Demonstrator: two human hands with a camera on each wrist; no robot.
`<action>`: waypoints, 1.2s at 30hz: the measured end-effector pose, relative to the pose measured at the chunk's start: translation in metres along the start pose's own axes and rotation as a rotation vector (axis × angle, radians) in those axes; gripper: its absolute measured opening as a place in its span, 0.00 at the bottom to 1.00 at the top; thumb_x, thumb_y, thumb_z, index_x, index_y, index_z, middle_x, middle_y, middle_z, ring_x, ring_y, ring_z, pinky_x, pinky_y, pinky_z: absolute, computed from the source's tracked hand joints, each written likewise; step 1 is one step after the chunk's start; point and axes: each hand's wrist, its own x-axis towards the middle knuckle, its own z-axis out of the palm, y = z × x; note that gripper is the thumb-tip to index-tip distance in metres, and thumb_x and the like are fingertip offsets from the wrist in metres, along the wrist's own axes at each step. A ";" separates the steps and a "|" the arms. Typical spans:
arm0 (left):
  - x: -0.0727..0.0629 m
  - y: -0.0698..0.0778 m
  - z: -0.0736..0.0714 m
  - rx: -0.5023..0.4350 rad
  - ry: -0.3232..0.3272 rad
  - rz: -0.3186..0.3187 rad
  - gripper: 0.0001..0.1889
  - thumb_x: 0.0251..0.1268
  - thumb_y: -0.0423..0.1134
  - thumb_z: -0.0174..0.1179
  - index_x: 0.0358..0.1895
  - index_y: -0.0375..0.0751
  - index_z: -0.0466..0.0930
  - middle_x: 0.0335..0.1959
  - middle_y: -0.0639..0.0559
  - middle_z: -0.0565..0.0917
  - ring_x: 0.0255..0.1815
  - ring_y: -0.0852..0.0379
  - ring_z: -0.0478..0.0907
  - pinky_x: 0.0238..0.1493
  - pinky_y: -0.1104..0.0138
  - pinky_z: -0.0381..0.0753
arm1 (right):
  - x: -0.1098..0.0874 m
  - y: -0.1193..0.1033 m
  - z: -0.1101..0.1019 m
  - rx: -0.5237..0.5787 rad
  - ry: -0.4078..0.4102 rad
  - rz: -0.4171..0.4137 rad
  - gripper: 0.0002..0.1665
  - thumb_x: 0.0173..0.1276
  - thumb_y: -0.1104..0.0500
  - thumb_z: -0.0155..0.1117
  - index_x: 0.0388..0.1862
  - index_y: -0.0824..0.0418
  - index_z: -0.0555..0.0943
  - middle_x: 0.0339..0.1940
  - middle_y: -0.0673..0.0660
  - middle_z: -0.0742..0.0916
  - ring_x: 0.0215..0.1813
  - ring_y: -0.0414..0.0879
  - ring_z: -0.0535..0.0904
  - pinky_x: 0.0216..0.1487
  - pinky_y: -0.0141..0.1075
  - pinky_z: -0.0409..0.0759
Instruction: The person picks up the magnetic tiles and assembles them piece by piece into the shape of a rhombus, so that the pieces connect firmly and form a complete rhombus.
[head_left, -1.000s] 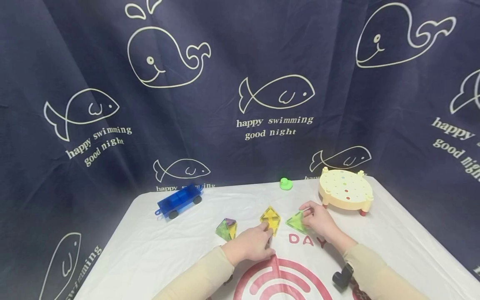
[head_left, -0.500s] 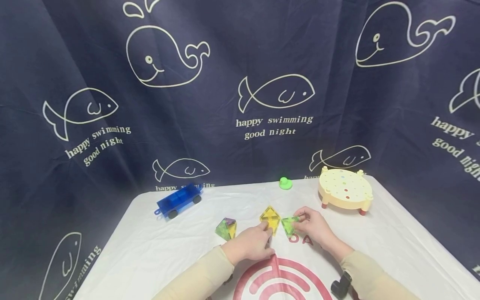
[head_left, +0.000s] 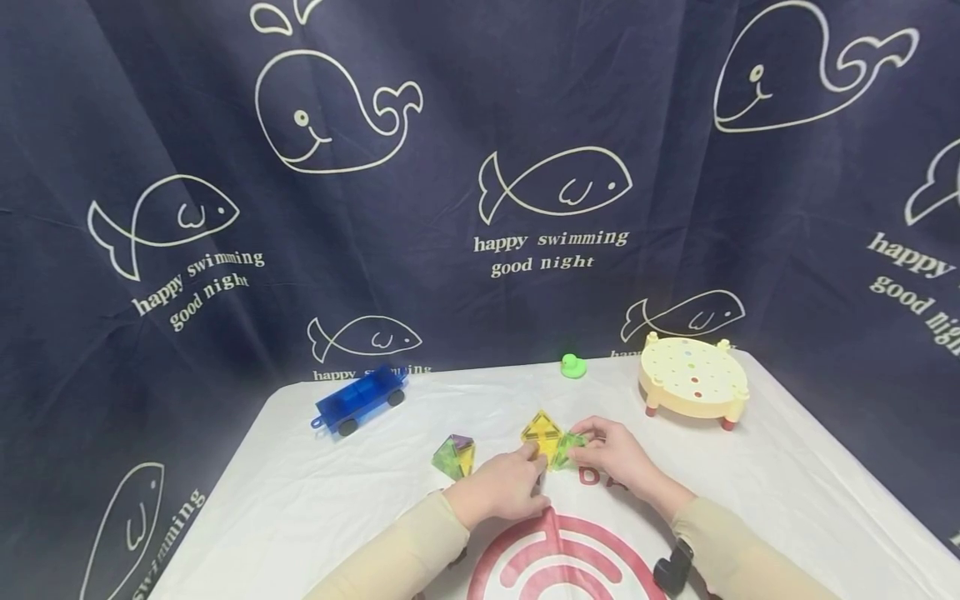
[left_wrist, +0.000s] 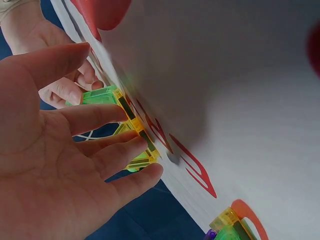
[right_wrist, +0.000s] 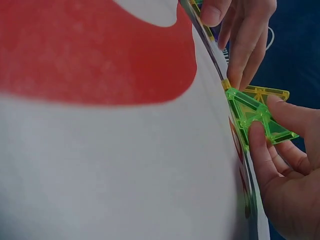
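My right hand (head_left: pixel 621 457) pinches green translucent triangular magnetic tiles (head_left: pixel 567 450) between thumb and fingers. In the right wrist view the green tiles (right_wrist: pixel 252 112) meet the yellow ones along one side. The yellow magnetic tiles (head_left: pixel 541 427) are on the table in front of my left hand (head_left: pixel 501 488). Seen from the left wrist, that hand's fingers are extended, with fingertips against the yellow tiles (left_wrist: pixel 131 114). A small built piece of green, purple and yellow tiles (head_left: pixel 453 457) sits to the left, partly behind the left hand.
A blue toy wagon (head_left: pixel 360 400) stands at the back left of the white-covered table (head_left: pixel 255 500). At the back edge is a green toy duck (head_left: pixel 573 366). A cream round stool-like toy (head_left: pixel 693 375) with short legs stands at the back right.
My right hand has moved left with the green tiles, from apart to touching the yellow ones. The green piece has also turned and looks folded. My left hand has stayed put.
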 end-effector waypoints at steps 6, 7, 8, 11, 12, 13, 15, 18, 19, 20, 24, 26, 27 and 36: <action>0.000 0.000 -0.001 -0.002 -0.010 -0.007 0.35 0.67 0.55 0.62 0.70 0.34 0.74 0.72 0.35 0.71 0.66 0.46 0.77 0.65 0.64 0.76 | 0.003 -0.002 0.002 -0.003 -0.034 -0.043 0.24 0.61 0.60 0.76 0.55 0.66 0.81 0.33 0.53 0.87 0.26 0.44 0.78 0.18 0.32 0.73; 0.000 0.000 -0.001 -0.001 -0.010 -0.008 0.35 0.67 0.55 0.62 0.70 0.34 0.74 0.72 0.35 0.71 0.66 0.46 0.77 0.65 0.64 0.76 | 0.004 -0.002 0.002 -0.002 -0.038 -0.053 0.25 0.61 0.61 0.76 0.55 0.66 0.80 0.34 0.54 0.86 0.28 0.44 0.80 0.20 0.32 0.75; 0.000 0.000 0.000 0.000 -0.011 -0.009 0.35 0.67 0.55 0.62 0.70 0.34 0.74 0.72 0.35 0.71 0.66 0.46 0.77 0.65 0.64 0.76 | 0.005 -0.002 0.003 0.000 -0.039 -0.065 0.25 0.61 0.61 0.76 0.55 0.67 0.80 0.35 0.54 0.85 0.31 0.45 0.81 0.23 0.32 0.76; 0.000 0.000 0.000 0.001 -0.012 -0.013 0.36 0.67 0.56 0.62 0.70 0.35 0.74 0.73 0.36 0.70 0.65 0.46 0.77 0.65 0.64 0.76 | 0.007 -0.003 0.006 0.009 -0.034 -0.078 0.26 0.61 0.63 0.76 0.56 0.68 0.79 0.37 0.56 0.83 0.34 0.45 0.82 0.28 0.33 0.79; 0.000 0.000 0.000 -0.001 -0.014 -0.015 0.36 0.67 0.56 0.62 0.70 0.35 0.74 0.73 0.36 0.70 0.65 0.46 0.77 0.65 0.64 0.76 | 0.008 -0.003 0.008 0.015 -0.033 -0.078 0.26 0.62 0.63 0.76 0.56 0.68 0.78 0.37 0.56 0.83 0.34 0.46 0.82 0.29 0.33 0.80; 0.000 0.000 0.000 -0.003 -0.015 -0.016 0.36 0.67 0.56 0.62 0.71 0.35 0.74 0.73 0.36 0.70 0.66 0.46 0.77 0.65 0.64 0.76 | 0.009 -0.003 0.009 0.021 -0.032 -0.075 0.26 0.62 0.63 0.76 0.57 0.68 0.78 0.37 0.56 0.83 0.34 0.46 0.82 0.29 0.33 0.80; 0.000 0.000 0.001 -0.007 -0.018 -0.018 0.36 0.67 0.56 0.63 0.71 0.36 0.73 0.73 0.36 0.70 0.66 0.46 0.77 0.65 0.64 0.76 | 0.010 -0.003 0.011 0.029 -0.033 -0.068 0.27 0.62 0.63 0.75 0.58 0.68 0.77 0.37 0.57 0.83 0.33 0.46 0.82 0.30 0.34 0.81; 0.000 0.000 0.002 -0.013 -0.021 -0.019 0.36 0.66 0.56 0.63 0.71 0.36 0.73 0.73 0.36 0.70 0.66 0.46 0.77 0.65 0.64 0.76 | 0.012 -0.005 0.015 0.041 -0.034 -0.057 0.27 0.63 0.63 0.75 0.58 0.68 0.75 0.35 0.57 0.83 0.31 0.47 0.83 0.30 0.33 0.82; 0.000 0.000 0.002 -0.015 -0.021 -0.019 0.36 0.66 0.56 0.63 0.71 0.36 0.73 0.73 0.36 0.70 0.66 0.46 0.77 0.65 0.64 0.76 | 0.012 -0.006 0.016 0.041 -0.033 -0.056 0.27 0.63 0.63 0.74 0.58 0.68 0.75 0.35 0.57 0.83 0.31 0.46 0.82 0.30 0.33 0.81; 0.000 0.000 0.002 -0.015 -0.022 -0.019 0.36 0.66 0.56 0.63 0.71 0.36 0.73 0.73 0.36 0.70 0.66 0.46 0.77 0.65 0.64 0.76 | 0.013 -0.006 0.017 0.040 -0.032 -0.054 0.27 0.63 0.63 0.74 0.58 0.68 0.75 0.34 0.57 0.83 0.30 0.46 0.82 0.29 0.33 0.81; 0.000 0.000 0.002 -0.016 -0.023 -0.023 0.36 0.66 0.56 0.63 0.72 0.37 0.73 0.73 0.37 0.70 0.65 0.46 0.77 0.64 0.63 0.77 | 0.014 -0.009 0.020 0.028 -0.014 -0.047 0.28 0.62 0.63 0.74 0.58 0.67 0.74 0.32 0.56 0.83 0.28 0.45 0.81 0.27 0.32 0.79; 0.000 0.000 0.002 -0.013 -0.022 -0.024 0.37 0.66 0.56 0.63 0.72 0.37 0.73 0.73 0.37 0.70 0.65 0.46 0.78 0.64 0.63 0.78 | 0.015 -0.009 0.021 0.019 -0.004 -0.044 0.28 0.62 0.63 0.74 0.59 0.67 0.74 0.32 0.55 0.83 0.28 0.45 0.81 0.27 0.32 0.78; 0.000 0.000 0.002 -0.013 -0.022 -0.025 0.37 0.66 0.56 0.63 0.72 0.37 0.73 0.74 0.37 0.69 0.65 0.46 0.78 0.63 0.63 0.78 | 0.016 -0.009 0.021 0.016 0.000 -0.045 0.28 0.62 0.63 0.74 0.59 0.68 0.74 0.31 0.55 0.83 0.28 0.45 0.81 0.27 0.32 0.79; 0.000 -0.002 0.002 -0.014 -0.027 -0.024 0.37 0.67 0.57 0.63 0.72 0.37 0.72 0.74 0.37 0.69 0.66 0.46 0.76 0.64 0.62 0.77 | 0.018 -0.009 0.022 -0.013 -0.001 -0.061 0.28 0.62 0.61 0.75 0.58 0.67 0.75 0.29 0.54 0.82 0.27 0.45 0.80 0.27 0.33 0.78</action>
